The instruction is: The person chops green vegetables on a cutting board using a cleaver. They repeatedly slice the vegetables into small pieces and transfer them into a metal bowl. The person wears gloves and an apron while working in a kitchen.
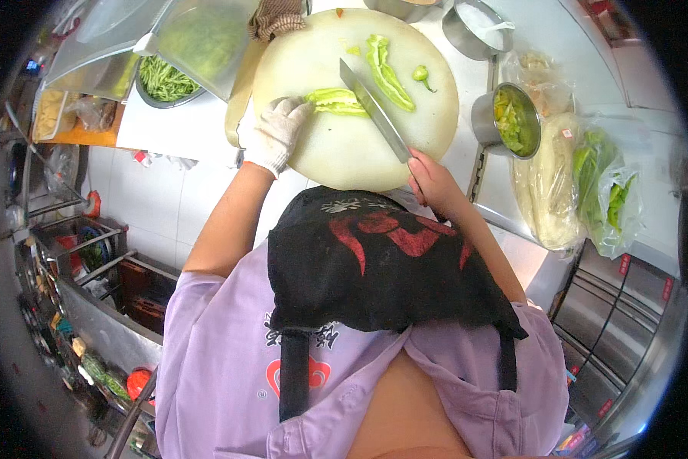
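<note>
A round pale cutting board (355, 155) lies before me. My left hand (280, 129), in a white knit glove, has its fingertips on the left end of an opened green pepper piece (338, 102). My right hand (433, 178) grips the handle of a broad-bladed kitchen knife (378, 115), whose blade slants up to the left across the right end of that piece. Just beyond the blade rests another long opened pepper piece (387, 74), its pale inside showing. A pepper's stem end (420, 73) sits at the board's right. Small scraps lie near the far side.
A steel pot of cut vegetables (510, 120) and one with white granules and a spoon (478, 28) stand at the right. Bagged vegetables (550, 189) lie beyond. At the left are a bowl of green shreds (166, 80) and a brown cloth (275, 20).
</note>
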`<state>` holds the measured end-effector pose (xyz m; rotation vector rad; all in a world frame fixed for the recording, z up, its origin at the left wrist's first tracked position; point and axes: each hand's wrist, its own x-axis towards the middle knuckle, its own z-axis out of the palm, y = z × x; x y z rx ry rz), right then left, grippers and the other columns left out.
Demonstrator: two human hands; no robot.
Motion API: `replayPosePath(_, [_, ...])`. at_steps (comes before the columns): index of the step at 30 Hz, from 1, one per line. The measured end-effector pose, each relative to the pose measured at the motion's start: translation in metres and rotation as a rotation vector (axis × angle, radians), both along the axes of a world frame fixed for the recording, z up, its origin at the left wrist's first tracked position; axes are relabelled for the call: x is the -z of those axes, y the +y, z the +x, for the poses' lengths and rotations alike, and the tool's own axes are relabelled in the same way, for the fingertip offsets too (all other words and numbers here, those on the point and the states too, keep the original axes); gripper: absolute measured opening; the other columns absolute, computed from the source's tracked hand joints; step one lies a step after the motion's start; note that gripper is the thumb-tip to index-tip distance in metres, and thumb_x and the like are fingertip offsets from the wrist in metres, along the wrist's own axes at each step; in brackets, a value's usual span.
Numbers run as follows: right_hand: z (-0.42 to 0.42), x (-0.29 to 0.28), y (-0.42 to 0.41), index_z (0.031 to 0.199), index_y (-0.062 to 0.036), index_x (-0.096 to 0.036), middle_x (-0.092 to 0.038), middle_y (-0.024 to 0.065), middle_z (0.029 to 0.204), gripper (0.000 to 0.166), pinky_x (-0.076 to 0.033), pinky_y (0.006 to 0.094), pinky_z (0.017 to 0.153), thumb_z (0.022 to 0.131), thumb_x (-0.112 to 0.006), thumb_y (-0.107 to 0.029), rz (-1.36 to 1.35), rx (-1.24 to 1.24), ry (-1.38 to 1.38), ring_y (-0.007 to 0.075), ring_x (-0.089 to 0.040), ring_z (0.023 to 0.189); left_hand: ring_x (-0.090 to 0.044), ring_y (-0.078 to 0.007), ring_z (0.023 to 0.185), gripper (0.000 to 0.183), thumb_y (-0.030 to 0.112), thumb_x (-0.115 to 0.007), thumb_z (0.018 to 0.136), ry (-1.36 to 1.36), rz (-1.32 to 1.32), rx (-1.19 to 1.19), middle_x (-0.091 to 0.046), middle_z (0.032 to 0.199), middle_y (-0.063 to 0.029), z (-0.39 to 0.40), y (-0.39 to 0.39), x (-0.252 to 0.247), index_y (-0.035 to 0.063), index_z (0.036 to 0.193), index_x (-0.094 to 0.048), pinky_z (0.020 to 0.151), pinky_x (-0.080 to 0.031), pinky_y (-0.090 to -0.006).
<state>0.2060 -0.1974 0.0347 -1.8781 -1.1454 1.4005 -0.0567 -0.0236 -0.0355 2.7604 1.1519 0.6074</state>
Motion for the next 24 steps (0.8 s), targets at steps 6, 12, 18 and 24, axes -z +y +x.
replayPosePath(6, [-0.001, -0.002, 0.005, 0.137, -0.0036, -0.042, -0.049, 0.0008, 0.066, 0.044, -0.040, 0.0233, 0.050, 0.100, -0.041, -0.028, -0.014, 0.073, 0.113, 0.0076, -0.046, 0.053, -0.057, -0.0289, 0.108, 0.029, 0.025, -0.053, 0.091, -0.086, -0.162, 0.021, -0.061, 0.116, -0.0169, 0.001, 0.003, 0.012, 0.0091, 0.112, -0.065, 0.093, -0.044, -0.0366])
replayPosePath(12, [-0.024, -0.015, 0.015, 0.139, -0.0044, -0.039, -0.046, -0.0011, 0.066, 0.045, -0.039, 0.0229, 0.049, 0.101, -0.040, -0.027, 0.134, 0.096, 0.202, 0.0074, -0.043, 0.051, -0.051, -0.0317, 0.114, 0.031, 0.014, -0.048, 0.086, -0.080, -0.120, 0.043, -0.059, 0.119, -0.0093, 0.021, -0.016, 0.010, 0.0165, 0.113, -0.062, 0.099, -0.043, -0.0387])
replayPosePath(18, [-0.026, 0.008, 0.035, 0.139, -0.0052, -0.040, -0.047, -0.0012, 0.066, 0.044, -0.040, 0.0231, 0.049, 0.101, -0.041, -0.027, 0.073, 0.086, 0.113, 0.0075, -0.043, 0.051, -0.050, -0.0319, 0.115, 0.032, 0.014, -0.047, 0.086, -0.022, -0.040, 0.088, -0.059, 0.119, -0.0097, 0.020, -0.018, 0.008, 0.0162, 0.115, -0.061, 0.100, -0.043, -0.0388])
replayPosePath(24, [-0.032, -0.002, 0.043, 0.141, -0.0060, -0.037, -0.046, -0.0011, 0.067, 0.046, -0.037, 0.0217, 0.045, 0.101, -0.040, -0.029, 0.133, 0.098, 0.179, 0.0070, -0.042, 0.049, -0.052, -0.0322, 0.113, 0.032, 0.013, -0.048, 0.086, -0.035, -0.026, 0.062, -0.060, 0.117, -0.0098, 0.020, -0.017, 0.014, 0.0147, 0.115, -0.061, 0.099, -0.043, -0.0386])
